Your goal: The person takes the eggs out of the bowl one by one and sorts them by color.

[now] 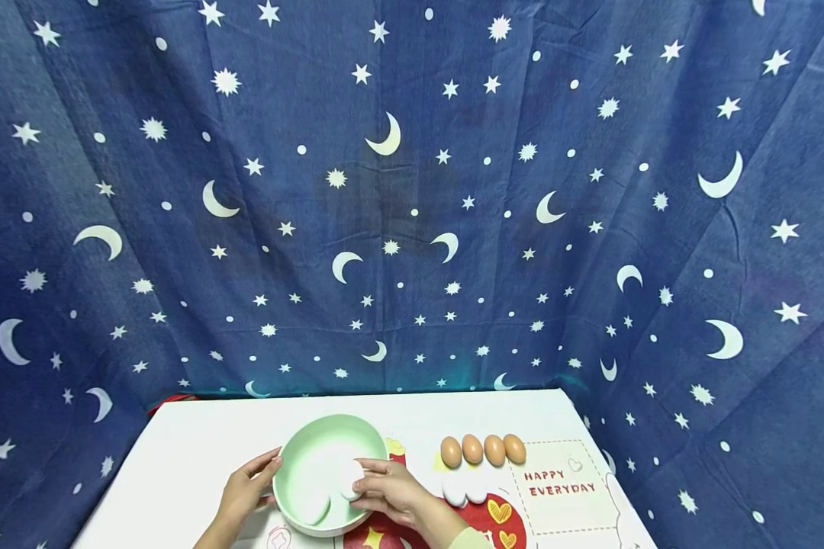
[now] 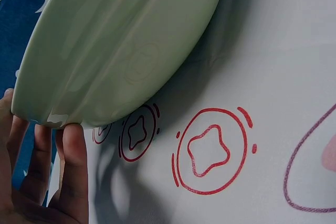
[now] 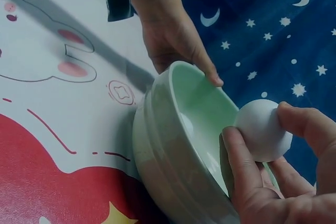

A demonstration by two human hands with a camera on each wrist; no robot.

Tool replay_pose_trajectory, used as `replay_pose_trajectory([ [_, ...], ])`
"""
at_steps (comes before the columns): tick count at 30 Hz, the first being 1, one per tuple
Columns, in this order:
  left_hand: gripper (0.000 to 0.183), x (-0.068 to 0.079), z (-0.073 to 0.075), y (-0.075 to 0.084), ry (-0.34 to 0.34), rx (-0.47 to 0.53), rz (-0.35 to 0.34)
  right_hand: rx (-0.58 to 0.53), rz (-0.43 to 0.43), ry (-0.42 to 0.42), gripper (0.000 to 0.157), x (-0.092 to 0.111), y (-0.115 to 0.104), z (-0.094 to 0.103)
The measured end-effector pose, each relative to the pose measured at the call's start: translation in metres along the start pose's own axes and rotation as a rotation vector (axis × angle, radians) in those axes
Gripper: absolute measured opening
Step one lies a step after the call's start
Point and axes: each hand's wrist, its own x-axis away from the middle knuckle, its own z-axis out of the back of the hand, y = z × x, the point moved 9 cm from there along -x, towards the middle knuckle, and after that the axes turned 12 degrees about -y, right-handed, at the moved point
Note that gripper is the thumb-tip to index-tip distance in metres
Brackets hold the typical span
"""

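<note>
A light green bowl (image 1: 295, 457) stands on the table, its inside facing up. My left hand (image 1: 243, 492) grips its left side, the thumb over the rim and the fingertips (image 2: 73, 135) against the outer wall. Between the thumb and fingers of my right hand (image 1: 400, 492) is a white egg (image 3: 262, 129), held over the bowl's right side. Another white egg (image 1: 313, 507) lies inside, low in the bowl near its front wall.
Several brown eggs (image 1: 472, 450) form a row right of the bowl. White eggs (image 1: 455, 489) lie just in front of them. The white tablecloth (image 1: 206, 435) carries red prints and lettering. A blue star-and-moon curtain (image 1: 412, 305) hangs behind the table.
</note>
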Motion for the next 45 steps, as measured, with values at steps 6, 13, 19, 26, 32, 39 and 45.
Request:
replay_pose_trajectory([
  [6, 0.069, 0.001, 0.000, 0.000, -0.004, -0.002, 0.002, -0.045, 0.017, 0.008, 0.056, 0.010, -0.006, 0.003],
  [13, 0.064, 0.000, 0.001, 0.000, -0.007, -0.016, 0.004, -0.072, 0.000, 0.055, 0.053, 0.014, -0.006, 0.006],
  [19, 0.065, 0.000, 0.000, 0.000, -0.005, -0.003, -0.002, -0.041, 0.008, 0.057, 0.053, 0.020, -0.006, 0.010],
  [26, 0.063, 0.000, 0.000, 0.001, -0.010, 0.006, -0.001, -0.018, 0.018, 0.056, 0.053, 0.034, -0.009, 0.026],
  [32, 0.058, 0.000, -0.001, 0.000, -0.009, 0.006, 0.010, 0.021, -0.001, 0.101, 0.053, 0.056, -0.014, 0.048],
  [39, 0.060, 0.001, -0.002, 0.000, -0.018, 0.017, 0.012, 0.098, -0.037, 0.156, 0.056, 0.092, -0.026, 0.079],
  [45, 0.062, -0.001, -0.002, 0.001, -0.021, 0.017, 0.004, 0.178, -0.055, 0.198, 0.061, 0.124, -0.040, 0.111],
])
